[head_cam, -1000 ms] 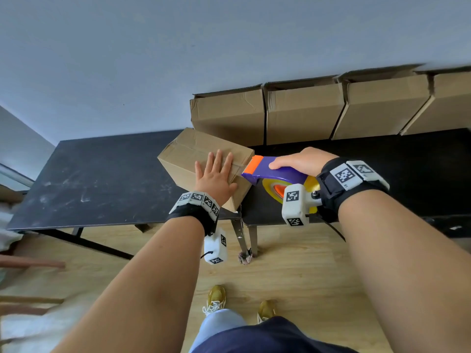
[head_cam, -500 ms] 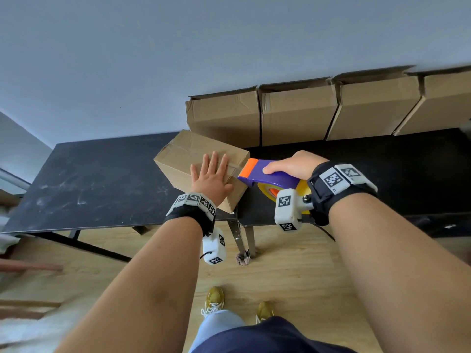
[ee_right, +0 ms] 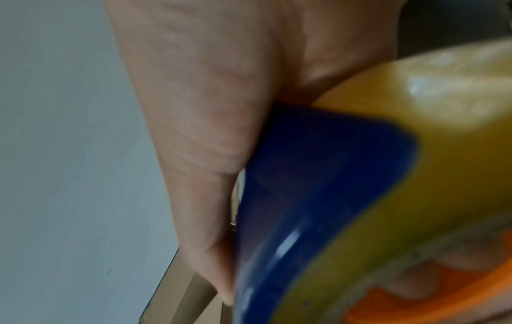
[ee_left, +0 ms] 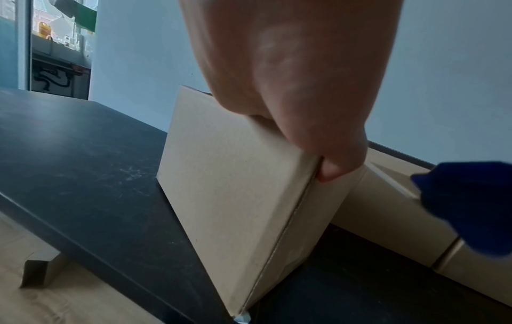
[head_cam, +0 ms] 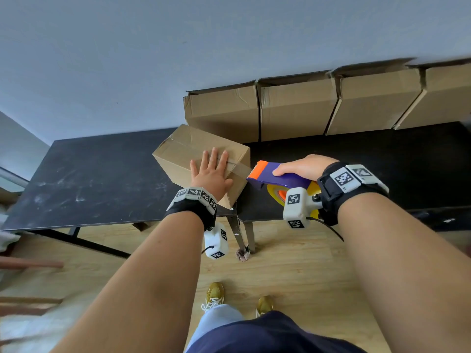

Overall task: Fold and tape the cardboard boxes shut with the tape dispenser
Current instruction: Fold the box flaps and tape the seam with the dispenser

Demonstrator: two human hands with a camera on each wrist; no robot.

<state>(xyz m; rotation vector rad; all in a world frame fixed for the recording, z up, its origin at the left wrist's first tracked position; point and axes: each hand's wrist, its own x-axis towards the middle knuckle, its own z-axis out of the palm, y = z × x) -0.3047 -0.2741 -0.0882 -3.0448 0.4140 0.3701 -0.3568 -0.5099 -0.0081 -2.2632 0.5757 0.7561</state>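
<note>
Pressing small cardboard box (head_cam: pixel 193 149) flat-handed on dark worktop (head_cam: pixel 96 179), tape dispenser (head_cam: pixel 277 175) just beside its right end.

Left hand (head_cam: pixel 210 175): fingers straight, spread on box top, thumb over near edge. Right hand (head_cam: pixel 304 166): fingers wrapped around dispenser body, orange nose toward box. 4 larger boxes (head_cam: pixel 298 108) line the wall behind.

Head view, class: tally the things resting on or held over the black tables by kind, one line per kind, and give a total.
Closed cardboard box under the left hand: 1
Open cardboard boxes along the wall: 4
Tape dispenser gripped by the right hand: 1
Total: 6
</note>
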